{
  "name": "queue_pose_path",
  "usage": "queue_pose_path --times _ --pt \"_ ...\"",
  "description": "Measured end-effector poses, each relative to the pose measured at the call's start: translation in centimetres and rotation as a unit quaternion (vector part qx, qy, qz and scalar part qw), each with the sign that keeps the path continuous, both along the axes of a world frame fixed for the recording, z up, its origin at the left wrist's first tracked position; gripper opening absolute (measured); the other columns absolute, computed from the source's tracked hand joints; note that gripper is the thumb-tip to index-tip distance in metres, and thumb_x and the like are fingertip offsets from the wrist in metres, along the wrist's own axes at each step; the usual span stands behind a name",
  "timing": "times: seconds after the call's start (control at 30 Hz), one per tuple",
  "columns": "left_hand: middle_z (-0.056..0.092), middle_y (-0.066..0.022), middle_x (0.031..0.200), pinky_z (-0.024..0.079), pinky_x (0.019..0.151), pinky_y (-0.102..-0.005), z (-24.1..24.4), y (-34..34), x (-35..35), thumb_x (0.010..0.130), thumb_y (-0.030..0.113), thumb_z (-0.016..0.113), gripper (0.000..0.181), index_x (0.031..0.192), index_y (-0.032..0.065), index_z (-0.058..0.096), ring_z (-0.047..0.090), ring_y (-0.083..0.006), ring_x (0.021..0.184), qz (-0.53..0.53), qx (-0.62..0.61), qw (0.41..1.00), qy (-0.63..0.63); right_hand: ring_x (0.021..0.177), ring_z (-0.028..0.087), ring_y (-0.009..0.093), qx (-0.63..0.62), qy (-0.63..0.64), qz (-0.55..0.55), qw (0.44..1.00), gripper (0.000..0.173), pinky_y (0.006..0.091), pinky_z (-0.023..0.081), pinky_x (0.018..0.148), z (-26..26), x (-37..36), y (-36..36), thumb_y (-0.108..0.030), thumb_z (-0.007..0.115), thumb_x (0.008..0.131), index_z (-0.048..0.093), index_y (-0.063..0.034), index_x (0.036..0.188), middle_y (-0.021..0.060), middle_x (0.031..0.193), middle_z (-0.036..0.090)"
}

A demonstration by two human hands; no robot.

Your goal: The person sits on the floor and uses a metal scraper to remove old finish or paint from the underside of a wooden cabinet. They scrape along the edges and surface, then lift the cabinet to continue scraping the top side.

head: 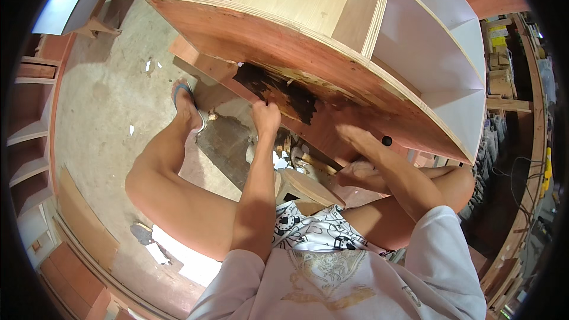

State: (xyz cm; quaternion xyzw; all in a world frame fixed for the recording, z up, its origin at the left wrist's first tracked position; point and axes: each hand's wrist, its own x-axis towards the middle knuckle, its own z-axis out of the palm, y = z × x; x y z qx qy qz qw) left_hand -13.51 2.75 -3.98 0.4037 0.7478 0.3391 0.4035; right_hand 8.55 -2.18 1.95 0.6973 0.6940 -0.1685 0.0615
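Observation:
A plywood shelf cabinet [284, 40] with open compartments stands tilted over my legs. Along its reddish lower panel runs a torn, dark, ragged patch [278, 91] of peeled veneer. My left hand [266, 118] is closed at the patch's lower edge; whether it grips a piece of it is hidden. My right hand [355, 135] reaches under the cabinet's lower edge near the reddish panel, its fingers blurred and in shadow. A claw hammer with a wooden handle [318, 163] lies on the floor between my legs, beside a dark, ragged sheet [226, 146] and white scraps.
A small wooden stool [311, 186] is beneath me. A bench with a pale top [71, 0] stands at the upper left, and low shelving [31, 129] lines the left side. Cluttered wooden racks [511, 106] stand at the right. White scraps [155, 253] lie behind my left leg.

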Motion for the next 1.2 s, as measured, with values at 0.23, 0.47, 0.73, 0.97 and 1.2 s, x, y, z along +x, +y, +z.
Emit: queue_pose_path --times 0.23,0.47,0.73,0.97,1.2 --pt "0.064 -0.0284 0.072 0.046 0.07 -0.0491 0.1 -0.2 0.4 0.097 0.031 0.064 0.047 0.081 -0.0126 0.064 0.061 -0.0378 0.069 -0.019 -0.023 0.999 -0.026 0.103 0.068 0.043 0.054 0.023 0.146 0.988 0.061 0.0512 0.056 0.086 0.2 -8.3 6.2 -0.014 0.057 0.092 0.048 -0.0165 0.152 0.0269 0.117 0.067" --pt "0.066 -0.032 0.079 0.047 0.074 -0.0506 0.6 -0.5 0.0 0.098 0.033 0.063 0.046 0.085 -0.0116 0.066 0.066 -0.0483 0.08 -0.009 -0.056 0.998 -0.017 0.109 0.066 0.043 -0.073 0.064 0.087 0.992 0.056 0.0509 0.055 0.092 1.2 -11.1 10.4 -0.012 0.046 0.1 0.043 -0.0174 0.155 0.0254 0.119 0.065" --pt "0.066 -0.0327 0.081 0.048 0.074 -0.05 1.4 -0.5 0.1 0.1 0.031 0.061 0.045 0.085 -0.0117 0.067 0.067 -0.049 0.084 0.013 -0.037 0.999 -0.033 0.11 0.066 0.043 -0.096 0.058 0.057 0.992 0.062 0.0514 0.054 0.095 4.3 -8.8 7.4 -0.005 0.046 0.095 0.045 -0.0203 0.155 0.024 0.123 0.065" --pt "0.065 -0.0353 0.086 0.048 0.076 -0.0509 0.7 -0.4 0.8 0.099 0.03 0.06 0.044 0.087 -0.0125 0.065 0.064 -0.0519 0.088 -0.019 -0.033 0.999 -0.019 0.11 0.066 0.042 -0.074 0.104 0.04 0.991 0.062 0.0499 0.054 0.095 1.4 -12.6 12.6 -0.006 0.049 0.096 0.042 -0.0182 0.155 0.024 0.123 0.064" --pt "0.065 -0.0348 0.088 0.048 0.077 -0.0528 0.1 -1.0 0.1 0.096 0.022 0.06 0.036 0.087 -0.0119 0.065 0.064 -0.0525 0.091 0.016 -0.043 0.998 -0.03 0.11 0.066 0.044 -0.08 0.045 0.089 0.992 0.053 0.0516 0.053 0.096 2.5 -12.1 11.4 -0.01 0.045 0.099 0.048 -0.0163 0.152 0.0263 0.12 0.065"
